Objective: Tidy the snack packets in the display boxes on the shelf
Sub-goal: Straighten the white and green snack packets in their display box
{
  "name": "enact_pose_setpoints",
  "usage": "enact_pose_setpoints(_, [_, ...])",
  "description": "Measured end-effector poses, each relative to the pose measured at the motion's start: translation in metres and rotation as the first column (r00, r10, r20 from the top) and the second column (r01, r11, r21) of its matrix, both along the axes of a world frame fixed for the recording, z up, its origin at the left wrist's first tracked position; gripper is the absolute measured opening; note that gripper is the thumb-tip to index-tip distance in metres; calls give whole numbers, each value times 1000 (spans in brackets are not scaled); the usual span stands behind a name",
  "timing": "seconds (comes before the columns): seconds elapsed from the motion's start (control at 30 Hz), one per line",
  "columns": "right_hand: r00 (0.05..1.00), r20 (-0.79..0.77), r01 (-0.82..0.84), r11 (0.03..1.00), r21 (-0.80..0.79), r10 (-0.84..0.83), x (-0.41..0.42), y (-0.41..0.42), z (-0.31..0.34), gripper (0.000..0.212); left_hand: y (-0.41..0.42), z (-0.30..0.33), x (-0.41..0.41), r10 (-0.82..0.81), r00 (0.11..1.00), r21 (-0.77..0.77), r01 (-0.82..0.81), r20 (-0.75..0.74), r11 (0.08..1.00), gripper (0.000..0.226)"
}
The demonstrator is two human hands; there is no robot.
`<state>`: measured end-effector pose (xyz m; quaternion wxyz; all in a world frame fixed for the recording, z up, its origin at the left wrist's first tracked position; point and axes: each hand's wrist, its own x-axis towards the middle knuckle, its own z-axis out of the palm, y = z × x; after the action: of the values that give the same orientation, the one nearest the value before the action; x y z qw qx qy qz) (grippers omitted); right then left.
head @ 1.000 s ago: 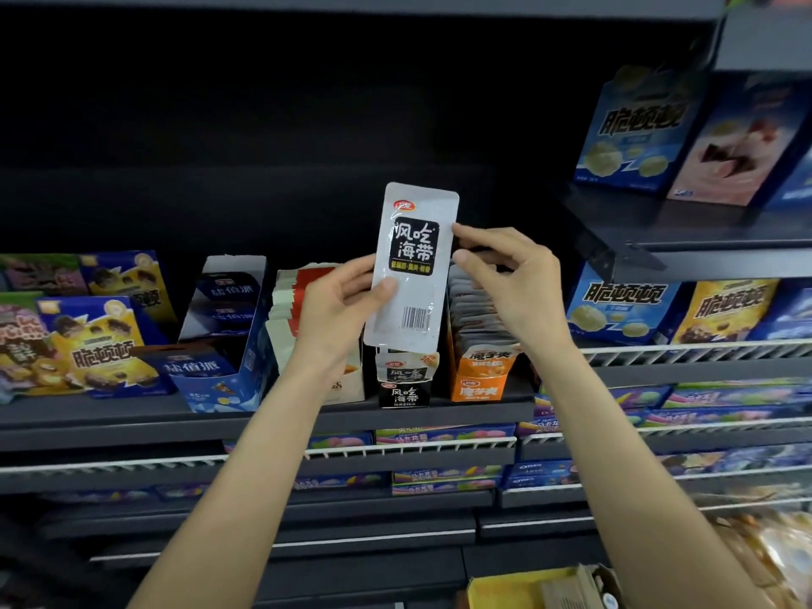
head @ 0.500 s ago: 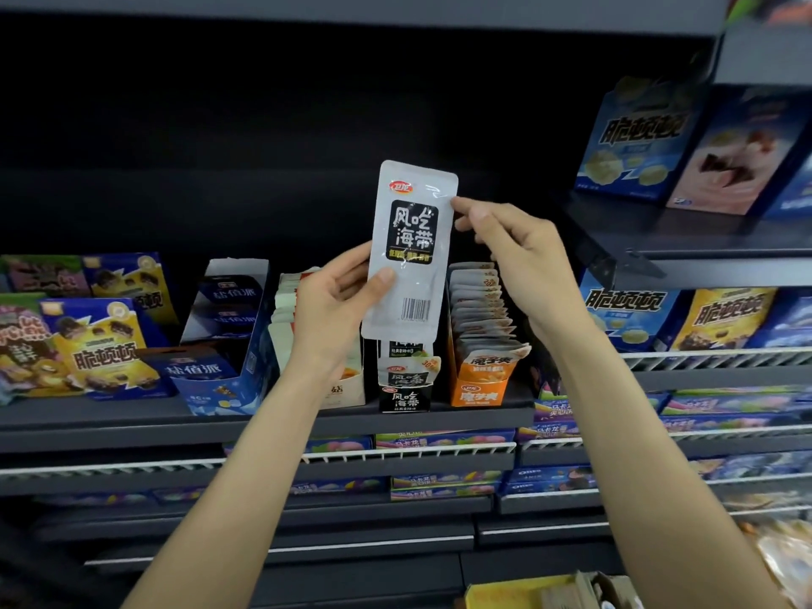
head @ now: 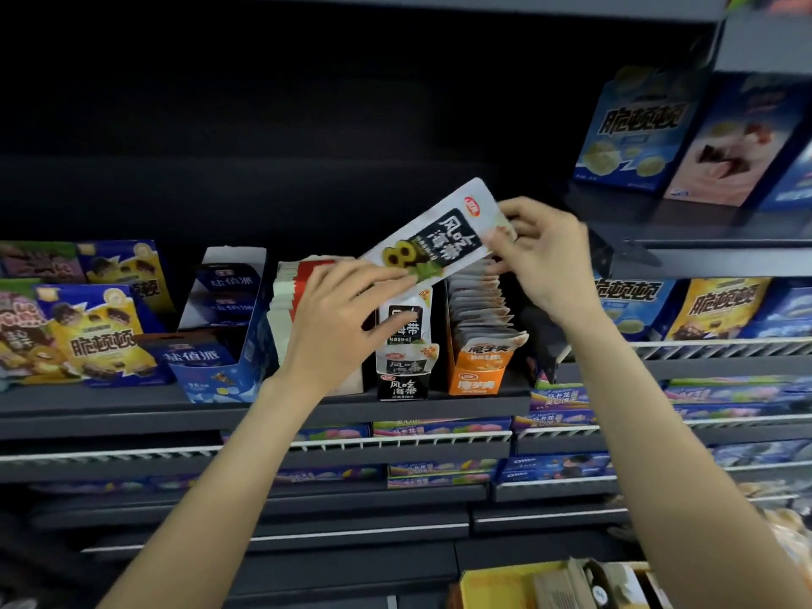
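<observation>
Head view: we hold one seaweed packet (head: 439, 239) at frame centre, tilted, above black display box (head: 403, 380) on shelf (head: 132, 406); not yet slotted in. Black box shows few packets; orange box (head: 476, 375) right of it looks full and fanned; white-red packets (head: 292, 301) left of it stand upright. We judge task midway. Left hand (head: 338, 318) pinches packet's lower end, fingers curled. Right hand (head: 549, 257) pinches upper end, fingers narrow. Both forearms reach up from lower frame.
</observation>
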<state>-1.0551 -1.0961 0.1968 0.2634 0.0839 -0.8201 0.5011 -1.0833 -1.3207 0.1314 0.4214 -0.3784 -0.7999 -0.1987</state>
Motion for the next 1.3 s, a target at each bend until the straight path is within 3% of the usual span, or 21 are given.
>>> enact_pose_setpoints(0.13, [996, -71, 70, 963, 260, -53, -12, 10, -10, 13, -16, -20, 12, -24, 958, -86, 51, 287, 995, 39])
enact_pose_setpoints(0.23, [999, 18, 22, 919, 393, -32, -23, -2, -20, 15, -25, -37, 15, 6, 951, -143, 40, 309, 989, 31])
enact_pose_setpoints(0.37, [997, 67, -21, 818, 575, -22, -42, -24, -31, 17, -28, -45, 21, 3, 951, -106, 31, 308, 994, 29])
enact_pose_setpoints(0.6, [985, 158, -105, 485, 868, -71, -72, -45, -48, 16, -20, -46, 25, -2, 917, -42, 20, 398, 999, 22])
enact_pose_setpoints(0.77, [987, 150, -123, 354, 927, -50, -80, -51, -39, 17, -15, -51, 20, -53, 884, 78, 19, 464, 997, 10])
enact_pose_setpoints(0.9, [993, 105, -79, 370, 926, -51, -81, -48, -35, 17, -13, -43, 15, -66, 891, 143, 1, 448, 990, 7])
enact_pose_setpoints(1.03, [985, 165, -135, 345, 929, -60, -83, -46, -50, 12, -12, -35, 14, -100, 874, 190, 9, 475, 982, 8])
enact_pose_setpoints(1.17, [994, 60, -24, 346, 938, -95, -85, -43, -45, 26, -10, -35, 10, -91, 868, 184, -1, 489, 983, 9])
enact_pose_setpoints(1.3, [998, 26, 24, 683, 730, -64, -55, -25, -35, 19, -7, -37, 0, -63, 831, 183, -47, 553, 982, 18])
